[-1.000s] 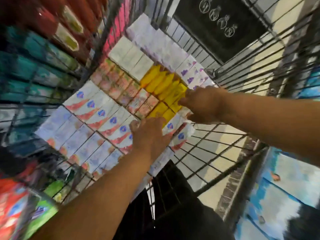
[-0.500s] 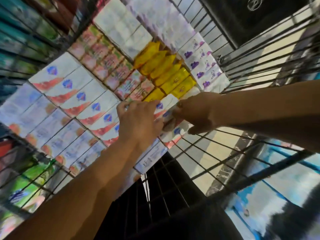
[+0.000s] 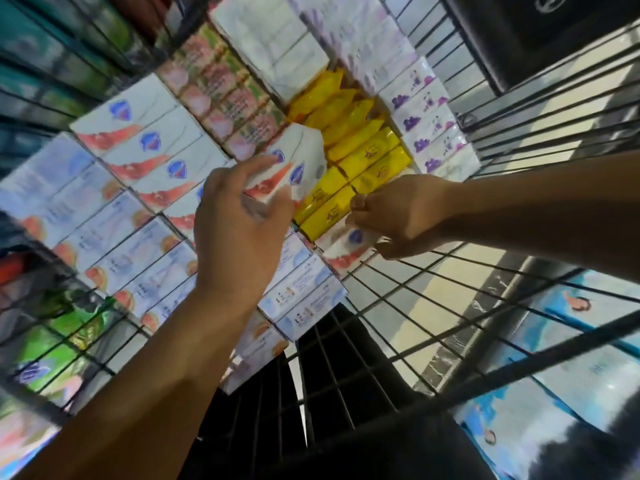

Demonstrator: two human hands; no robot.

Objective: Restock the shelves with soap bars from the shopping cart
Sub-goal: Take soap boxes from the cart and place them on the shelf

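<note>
Left hand (image 3: pixel 239 220) grips white soap boxes (image 3: pixel 294 161) raised above the cart (image 3: pixel 450 282). Right hand (image 3: pixel 401 213) pinches another box (image 3: pixel 346 244) beside yellow bars (image 3: pixel 363 168).

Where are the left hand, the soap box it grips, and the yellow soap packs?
left hand (image 3: pixel 239 220): head view, back of the hand.
soap box (image 3: pixel 298 147): head view, white upper face.
yellow soap packs (image 3: pixel 367 157): head view, wrapper of a middle pack.

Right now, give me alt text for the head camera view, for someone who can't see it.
Two bare hands reach into a wire shopping cart packed with soap bars. The left hand holds a white box with a red swoosh; the right hand grips another white box beside a row of yellow packs.
</note>
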